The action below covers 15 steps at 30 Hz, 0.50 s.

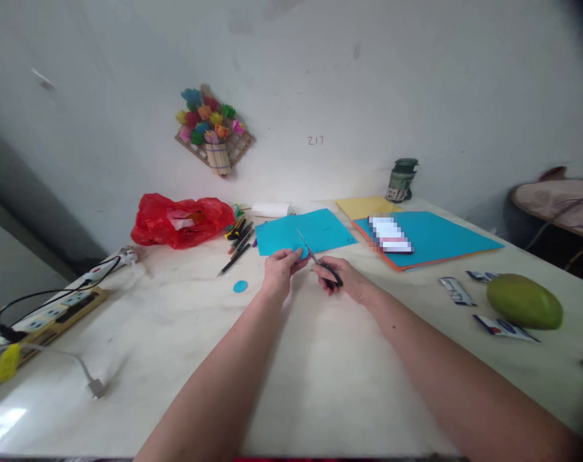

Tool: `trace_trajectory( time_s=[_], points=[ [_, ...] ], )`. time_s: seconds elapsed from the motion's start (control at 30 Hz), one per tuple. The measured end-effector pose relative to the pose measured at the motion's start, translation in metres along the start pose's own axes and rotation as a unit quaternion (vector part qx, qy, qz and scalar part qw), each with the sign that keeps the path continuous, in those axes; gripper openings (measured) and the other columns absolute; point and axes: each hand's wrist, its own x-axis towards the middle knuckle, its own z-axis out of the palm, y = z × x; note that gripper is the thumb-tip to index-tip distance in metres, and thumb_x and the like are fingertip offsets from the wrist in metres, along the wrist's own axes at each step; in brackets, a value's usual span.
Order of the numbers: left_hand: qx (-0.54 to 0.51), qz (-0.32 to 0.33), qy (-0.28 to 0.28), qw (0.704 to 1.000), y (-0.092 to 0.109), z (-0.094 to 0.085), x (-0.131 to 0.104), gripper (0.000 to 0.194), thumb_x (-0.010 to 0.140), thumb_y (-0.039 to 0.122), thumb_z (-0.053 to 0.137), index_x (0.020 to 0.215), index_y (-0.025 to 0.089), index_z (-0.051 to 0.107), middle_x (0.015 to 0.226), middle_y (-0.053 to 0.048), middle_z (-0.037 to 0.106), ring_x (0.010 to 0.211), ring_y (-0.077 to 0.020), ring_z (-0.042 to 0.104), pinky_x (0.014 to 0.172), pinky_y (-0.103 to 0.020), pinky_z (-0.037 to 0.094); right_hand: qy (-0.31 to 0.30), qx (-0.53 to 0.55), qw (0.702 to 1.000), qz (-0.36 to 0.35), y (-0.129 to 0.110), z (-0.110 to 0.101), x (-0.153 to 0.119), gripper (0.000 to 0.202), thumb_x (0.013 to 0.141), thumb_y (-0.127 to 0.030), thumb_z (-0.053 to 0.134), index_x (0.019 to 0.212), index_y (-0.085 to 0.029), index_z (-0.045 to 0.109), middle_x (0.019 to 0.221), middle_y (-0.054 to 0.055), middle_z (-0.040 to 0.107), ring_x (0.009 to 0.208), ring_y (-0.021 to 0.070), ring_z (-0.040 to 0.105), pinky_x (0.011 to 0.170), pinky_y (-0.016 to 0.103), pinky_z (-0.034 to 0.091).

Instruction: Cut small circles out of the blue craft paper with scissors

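Note:
My left hand (282,267) pinches a small piece of blue paper (301,251) between thumb and fingers. Just right of it, my right hand (342,276) grips a pair of scissors (330,273) by the dark handles. The scissor blades point up and left, apart from each other, close beside the small piece. Behind both hands lies a larger blue sheet (305,228) with a small circle drawn near its right corner. A cut blue paper disc (240,287) rests on the table, left of my left hand.
Pens (236,255) and a red plastic bag (183,221) lie at the back left. A power strip (55,314) runs along the left edge. To the right are stacked coloured sheets (445,237) under a phone (390,233), a green fruit (524,301), small packets (457,290) and a bottle (401,180).

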Motion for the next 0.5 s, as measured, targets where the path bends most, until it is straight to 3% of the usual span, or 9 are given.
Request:
trace_trajectory(
  time_s=[0.5],
  points=[
    [0.008,0.002,-0.002,1.000,0.0013,-0.0008,-0.0001,0.032,0.050,0.026,0.081,0.057,0.013,0.052,0.060,-0.002,0.062,0.068,-0.0190,0.066,0.076,-0.032,0.050,0.004,0.006,1.000,-0.004,0.0046,0.0001,0.0032,0.030,0.069,-0.045,0.063,0.074,-0.018,0.050,0.049,-0.006,0.051,0.037,0.0064,0.044,0.037,0.018,0.031]
  ],
)
